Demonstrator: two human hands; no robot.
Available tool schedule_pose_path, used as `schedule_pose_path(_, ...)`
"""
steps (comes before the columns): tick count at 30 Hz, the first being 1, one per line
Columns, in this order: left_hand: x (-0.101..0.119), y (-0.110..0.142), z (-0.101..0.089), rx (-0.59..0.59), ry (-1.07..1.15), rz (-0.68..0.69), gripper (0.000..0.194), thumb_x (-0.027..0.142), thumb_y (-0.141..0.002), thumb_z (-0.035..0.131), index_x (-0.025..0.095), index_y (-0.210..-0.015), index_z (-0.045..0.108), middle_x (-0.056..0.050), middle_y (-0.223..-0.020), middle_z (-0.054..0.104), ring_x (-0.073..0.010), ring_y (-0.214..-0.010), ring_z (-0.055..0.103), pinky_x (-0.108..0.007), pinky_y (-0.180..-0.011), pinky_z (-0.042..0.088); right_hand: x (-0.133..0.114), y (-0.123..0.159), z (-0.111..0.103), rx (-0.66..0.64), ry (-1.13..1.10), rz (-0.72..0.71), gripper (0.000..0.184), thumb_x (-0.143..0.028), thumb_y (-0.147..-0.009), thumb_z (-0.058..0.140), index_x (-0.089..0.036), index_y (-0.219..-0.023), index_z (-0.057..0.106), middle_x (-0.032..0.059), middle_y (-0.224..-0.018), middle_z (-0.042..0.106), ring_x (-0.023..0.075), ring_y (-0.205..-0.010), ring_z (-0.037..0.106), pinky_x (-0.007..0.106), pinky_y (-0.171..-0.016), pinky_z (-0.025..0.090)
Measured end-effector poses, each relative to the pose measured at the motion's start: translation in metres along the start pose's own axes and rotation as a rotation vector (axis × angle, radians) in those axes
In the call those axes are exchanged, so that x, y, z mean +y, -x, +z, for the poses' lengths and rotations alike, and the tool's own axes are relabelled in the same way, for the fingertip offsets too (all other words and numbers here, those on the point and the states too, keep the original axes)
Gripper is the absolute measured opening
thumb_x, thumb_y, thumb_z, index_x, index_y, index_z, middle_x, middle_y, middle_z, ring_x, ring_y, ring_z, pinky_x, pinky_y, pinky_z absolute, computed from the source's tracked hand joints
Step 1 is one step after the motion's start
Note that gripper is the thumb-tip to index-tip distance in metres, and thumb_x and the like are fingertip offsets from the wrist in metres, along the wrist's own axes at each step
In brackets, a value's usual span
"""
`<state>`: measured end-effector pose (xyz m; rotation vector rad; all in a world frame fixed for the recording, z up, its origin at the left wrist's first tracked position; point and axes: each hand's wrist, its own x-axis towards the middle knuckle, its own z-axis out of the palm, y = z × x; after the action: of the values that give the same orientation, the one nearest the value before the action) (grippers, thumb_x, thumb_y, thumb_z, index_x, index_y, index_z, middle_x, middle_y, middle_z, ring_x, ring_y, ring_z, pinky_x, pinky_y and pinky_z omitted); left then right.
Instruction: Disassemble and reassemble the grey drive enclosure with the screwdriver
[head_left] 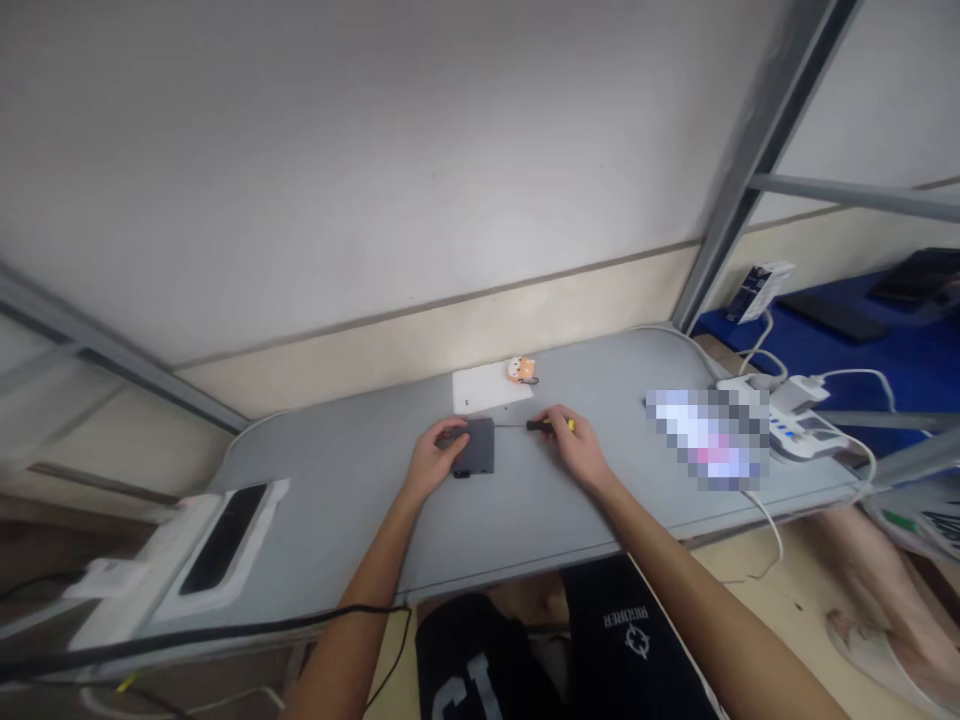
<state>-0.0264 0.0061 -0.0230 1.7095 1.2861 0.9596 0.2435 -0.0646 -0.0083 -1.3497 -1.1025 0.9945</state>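
My left hand point(436, 456) is closed on the left side of a flat dark grey box-shaped device point(480, 447), which is on the grey table. A screwdriver point(541, 425) with a black and yellow handle is gripped in my right hand point(574, 445). Its thin shaft points left, and the tip is close to the upper right edge of the device; I cannot tell whether it touches. Just behind them a white sheet point(480, 388) lies on the table with a small dark speck on it. An orange and white animal-shaped figure point(520, 370) sits at the sheet's right end.
To the right are a phone point(705, 440) with a blurred lit screen and a white power strip point(810, 435) with plugs and cables. A black phone-like slab point(225, 540) lies at the left end. Metal posts point(765, 160) flank the table. Another person's leg point(874, 570) shows at right.
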Motion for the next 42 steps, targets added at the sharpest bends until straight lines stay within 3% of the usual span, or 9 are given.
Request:
schedule_pose_path(6,-0.003,0.000,0.000,0.011,0.010,0.013,0.029,0.045,-0.081,0.075,0.021,-0.098,0.074,-0.011,-0.131,0.072,-0.0230,-0.093,0.068,-0.031,-0.064,0.059,0.001,-0.001,0.002,0.006,0.023,0.007,0.045,-0.056,-0.097,0.047,-0.021,-0.090,0.076,0.0010,-0.070,0.067,0.0198,-0.071,0.059,0.032,-0.072,0.042)
schedule_pose_path(23,-0.002,0.001,0.000,0.027,0.008,0.038,0.032,0.047,-0.081,0.074,0.019,-0.098,0.075,-0.011,-0.130,0.072,-0.0212,-0.087,0.069,-0.028,-0.056,0.058,0.002,0.000,0.001,-0.015,0.030,-0.004,0.045,-0.054,-0.098,0.046,-0.022,-0.090,0.076,0.0009,-0.071,0.066,0.0202,-0.073,0.060,0.031,-0.072,0.043)
schedule_pose_path(30,-0.009,-0.003,-0.003,0.024,-0.014,0.063,0.035,0.050,-0.081,0.077,0.021,-0.099,0.076,-0.011,-0.127,0.073,-0.0247,-0.094,0.071,-0.033,-0.064,0.060,0.002,0.000,0.001,-0.001,-0.007,-0.020,0.046,-0.057,-0.099,0.046,-0.022,-0.092,0.075,0.0010,-0.072,0.068,0.0208,-0.077,0.063,0.032,-0.078,0.045)
schedule_pose_path(38,-0.003,-0.002,-0.004,0.047,-0.093,0.121,0.029,0.047,-0.081,0.078,0.023,-0.097,0.078,-0.007,-0.111,0.073,-0.0240,-0.099,0.068,-0.040,-0.094,0.055,0.007,-0.006,0.002,0.131,0.001,-0.022,0.045,-0.057,-0.099,0.045,-0.023,-0.099,0.074,0.0034,-0.083,0.070,0.0228,-0.087,0.064,0.034,-0.084,0.046)
schedule_pose_path(42,0.002,0.000,-0.004,0.032,-0.110,0.127,0.029,0.044,-0.078,0.080,0.023,-0.099,0.078,-0.005,-0.098,0.069,-0.0206,-0.088,0.063,-0.036,-0.087,0.053,0.008,-0.007,0.004,0.091,0.011,-0.045,0.043,-0.057,-0.098,0.048,-0.024,-0.099,0.075,0.0042,-0.085,0.072,0.0240,-0.091,0.066,0.034,-0.088,0.046)
